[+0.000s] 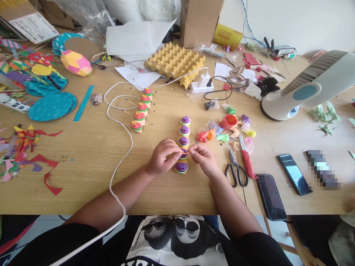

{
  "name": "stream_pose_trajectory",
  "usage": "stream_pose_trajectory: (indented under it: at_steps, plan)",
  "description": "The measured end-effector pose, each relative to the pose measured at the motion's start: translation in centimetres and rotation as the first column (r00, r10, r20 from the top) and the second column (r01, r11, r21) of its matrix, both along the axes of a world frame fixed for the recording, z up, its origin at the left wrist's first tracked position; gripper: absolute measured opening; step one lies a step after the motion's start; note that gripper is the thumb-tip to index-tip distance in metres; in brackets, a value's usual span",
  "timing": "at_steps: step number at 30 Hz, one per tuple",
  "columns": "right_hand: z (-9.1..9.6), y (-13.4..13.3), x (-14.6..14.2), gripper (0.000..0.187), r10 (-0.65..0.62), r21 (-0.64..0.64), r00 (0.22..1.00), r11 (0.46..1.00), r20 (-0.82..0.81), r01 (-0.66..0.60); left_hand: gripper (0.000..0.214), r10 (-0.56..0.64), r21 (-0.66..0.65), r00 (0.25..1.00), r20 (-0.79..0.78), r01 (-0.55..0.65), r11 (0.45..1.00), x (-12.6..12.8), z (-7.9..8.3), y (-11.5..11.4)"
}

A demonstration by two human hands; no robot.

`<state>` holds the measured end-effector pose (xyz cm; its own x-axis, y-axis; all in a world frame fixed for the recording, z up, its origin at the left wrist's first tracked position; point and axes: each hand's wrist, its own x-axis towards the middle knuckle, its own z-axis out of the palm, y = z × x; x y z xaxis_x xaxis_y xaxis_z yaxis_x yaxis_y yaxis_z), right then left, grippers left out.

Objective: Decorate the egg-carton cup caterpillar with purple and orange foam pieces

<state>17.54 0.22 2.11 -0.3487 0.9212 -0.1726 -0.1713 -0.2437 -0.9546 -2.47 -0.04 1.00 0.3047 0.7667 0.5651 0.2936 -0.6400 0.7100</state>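
My left hand (165, 157) and my right hand (203, 158) meet over a strip of egg-carton cups (181, 167) that lies lengthwise in front of me. Its cups are topped with purple clay and small face-like details. Between my pinched fingertips stretches a thin orange clay strand (185, 152), one end in each hand, above one of the nearer cups. My fingers partly cover that cup. To the left lies a second egg-carton strip (139, 116) with red and green clay tops, yellow rings and pins sticking out at its sides.
Bags of coloured clay (203, 136), scissors (235, 170) and a red-handled knife (248, 162) lie right of my hands. Phones (271, 195) rest near the front edge. A white cable (130, 144) crosses my left arm. Behind are an egg tray (177, 61) and a fan (305, 87).
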Motion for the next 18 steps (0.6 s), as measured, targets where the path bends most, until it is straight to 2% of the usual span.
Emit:
stream_pose_trajectory:
  at_steps: [7, 18]
  plan:
    - [-0.03, 0.15, 0.15, 0.033, 0.076, 0.085, 0.996, 0.993, 0.042, -0.080, 0.012, -0.016, -0.019, 1.000, -0.005, 0.016, 1.000, 0.03, 0.19, 0.01]
    - [0.03, 0.29, 0.44, 0.032, 0.144, 0.057, 0.989, 0.988, 0.045, -0.146, 0.003, -0.040, -0.014, 0.999, 0.019, 0.040, 0.999, 0.12, 0.19, -0.05]
